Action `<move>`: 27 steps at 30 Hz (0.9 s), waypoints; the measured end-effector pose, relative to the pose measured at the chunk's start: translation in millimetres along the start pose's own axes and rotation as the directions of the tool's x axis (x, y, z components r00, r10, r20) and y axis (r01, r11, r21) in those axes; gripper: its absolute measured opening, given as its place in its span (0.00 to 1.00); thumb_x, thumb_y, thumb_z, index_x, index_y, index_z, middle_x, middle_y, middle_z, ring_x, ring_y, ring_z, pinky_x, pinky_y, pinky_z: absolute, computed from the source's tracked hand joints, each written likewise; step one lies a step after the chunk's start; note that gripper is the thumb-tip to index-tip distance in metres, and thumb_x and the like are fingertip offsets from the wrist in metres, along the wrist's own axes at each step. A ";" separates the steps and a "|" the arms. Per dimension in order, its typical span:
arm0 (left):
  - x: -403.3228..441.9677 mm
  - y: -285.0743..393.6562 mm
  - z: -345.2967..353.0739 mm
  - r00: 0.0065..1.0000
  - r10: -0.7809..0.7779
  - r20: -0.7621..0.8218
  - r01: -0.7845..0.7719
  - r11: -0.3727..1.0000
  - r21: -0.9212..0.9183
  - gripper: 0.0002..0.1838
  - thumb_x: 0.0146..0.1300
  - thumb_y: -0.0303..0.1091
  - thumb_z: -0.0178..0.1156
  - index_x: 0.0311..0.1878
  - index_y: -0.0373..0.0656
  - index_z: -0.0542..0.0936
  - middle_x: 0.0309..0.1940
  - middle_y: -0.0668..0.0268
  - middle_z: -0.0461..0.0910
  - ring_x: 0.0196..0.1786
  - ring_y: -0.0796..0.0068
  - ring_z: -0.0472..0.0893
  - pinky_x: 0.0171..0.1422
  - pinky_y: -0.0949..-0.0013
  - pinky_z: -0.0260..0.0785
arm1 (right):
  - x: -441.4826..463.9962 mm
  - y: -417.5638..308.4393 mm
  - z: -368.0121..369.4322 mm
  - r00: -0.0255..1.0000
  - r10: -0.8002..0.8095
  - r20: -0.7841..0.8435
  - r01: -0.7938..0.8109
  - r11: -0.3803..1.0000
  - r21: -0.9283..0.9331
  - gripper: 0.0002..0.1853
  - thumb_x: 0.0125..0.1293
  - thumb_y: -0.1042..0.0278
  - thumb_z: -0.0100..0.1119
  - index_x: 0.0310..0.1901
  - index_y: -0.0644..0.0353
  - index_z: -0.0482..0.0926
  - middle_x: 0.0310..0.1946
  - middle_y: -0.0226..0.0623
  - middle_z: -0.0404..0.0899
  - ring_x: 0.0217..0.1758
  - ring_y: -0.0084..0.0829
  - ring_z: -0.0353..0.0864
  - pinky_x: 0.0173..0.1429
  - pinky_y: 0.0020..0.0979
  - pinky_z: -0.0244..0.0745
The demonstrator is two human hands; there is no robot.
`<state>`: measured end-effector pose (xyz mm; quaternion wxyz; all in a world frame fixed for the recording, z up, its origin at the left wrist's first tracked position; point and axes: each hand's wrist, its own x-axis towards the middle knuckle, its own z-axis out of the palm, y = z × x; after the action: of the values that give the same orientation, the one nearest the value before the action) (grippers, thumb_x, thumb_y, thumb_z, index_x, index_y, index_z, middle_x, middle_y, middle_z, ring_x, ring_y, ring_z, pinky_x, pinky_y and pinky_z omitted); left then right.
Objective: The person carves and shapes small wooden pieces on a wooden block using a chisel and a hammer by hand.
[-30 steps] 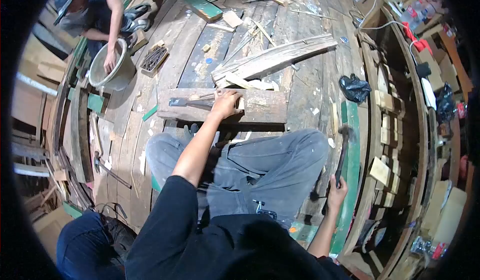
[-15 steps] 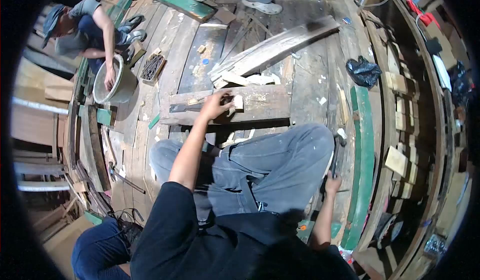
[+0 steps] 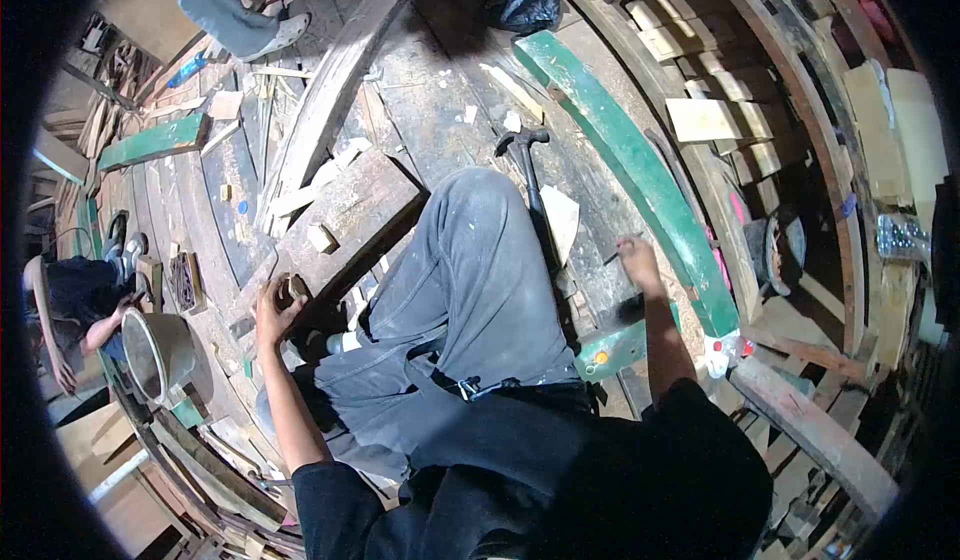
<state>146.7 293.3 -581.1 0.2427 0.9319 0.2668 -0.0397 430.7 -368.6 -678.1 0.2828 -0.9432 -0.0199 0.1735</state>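
My left hand [image 3: 277, 315] is closed around a brown, rounded wooden piece [image 3: 296, 288] at the near left end of a thick plank [image 3: 350, 215]; its full shape is hidden by my fingers. A small pale wood block [image 3: 321, 238] sits on that plank. Over the floor to the right, my right hand [image 3: 637, 263] pinches a thin dark rod [image 3: 612, 257], perhaps a nail or pencil. Between my right knee and that hand lies a hammer [image 3: 530, 175], its head pointing away from me, with a pale flat scrap [image 3: 560, 225] beside its handle.
A long green beam [image 3: 640, 175] runs along my right, and a shorter green piece [image 3: 625, 345] lies near my hip. At left, another person crouches by a bucket [image 3: 160, 355]. A black plastic bag [image 3: 528, 5] and a long timber [image 3: 345, 70] lie ahead.
The view has swung right. My right hand has come away from the hammer, which now lies by my knee. My left hand has shifted to the plank's near left end.
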 end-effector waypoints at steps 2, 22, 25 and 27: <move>-6.8 7.0 0.0 0.998 -0.054 0.033 0.046 0.979 0.199 0.34 0.47 0.36 0.73 0.62 0.51 0.75 0.58 0.54 0.76 0.64 0.54 0.73 0.68 0.51 0.60 | -25.1 -3.4 16.1 0.997 -0.012 0.079 0.003 0.993 0.114 0.10 0.62 0.67 0.59 0.42 0.62 0.81 0.35 0.47 0.83 0.42 0.44 0.84 0.47 0.36 0.77; -49.6 88.1 -30.4 0.916 0.401 0.009 -0.346 0.779 0.523 0.28 0.61 0.35 0.57 0.67 0.66 0.72 0.58 0.72 0.77 0.62 0.73 0.75 0.64 0.49 0.60 | -36.8 -257.4 13.9 0.814 -0.515 -0.267 0.572 0.791 0.218 0.07 0.68 0.74 0.54 0.46 0.63 0.78 0.37 0.37 0.79 0.34 0.29 0.77 0.40 0.29 0.72; -36.3 48.3 -17.6 0.955 0.253 0.153 -0.294 0.762 0.577 0.31 0.60 0.27 0.57 0.66 0.67 0.72 0.59 0.74 0.77 0.63 0.75 0.75 0.66 0.51 0.57 | -51.3 -238.3 15.7 0.856 -0.449 -0.256 0.512 0.804 0.302 0.08 0.68 0.74 0.53 0.46 0.64 0.78 0.36 0.35 0.79 0.36 0.27 0.77 0.41 0.28 0.72; -33.9 14.8 -2.1 0.962 0.226 0.153 -0.272 0.757 0.594 0.33 0.58 0.24 0.56 0.66 0.68 0.72 0.59 0.74 0.76 0.63 0.75 0.74 0.66 0.51 0.58 | -62.7 -225.2 9.1 0.911 -0.364 -0.194 0.410 0.853 0.323 0.08 0.68 0.74 0.53 0.46 0.64 0.78 0.37 0.34 0.79 0.37 0.27 0.77 0.43 0.28 0.72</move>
<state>125.2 267.2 -565.9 -0.0583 0.9850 0.1044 -0.1245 382.4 -183.2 -543.7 0.4789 -0.8615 -0.1600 0.0537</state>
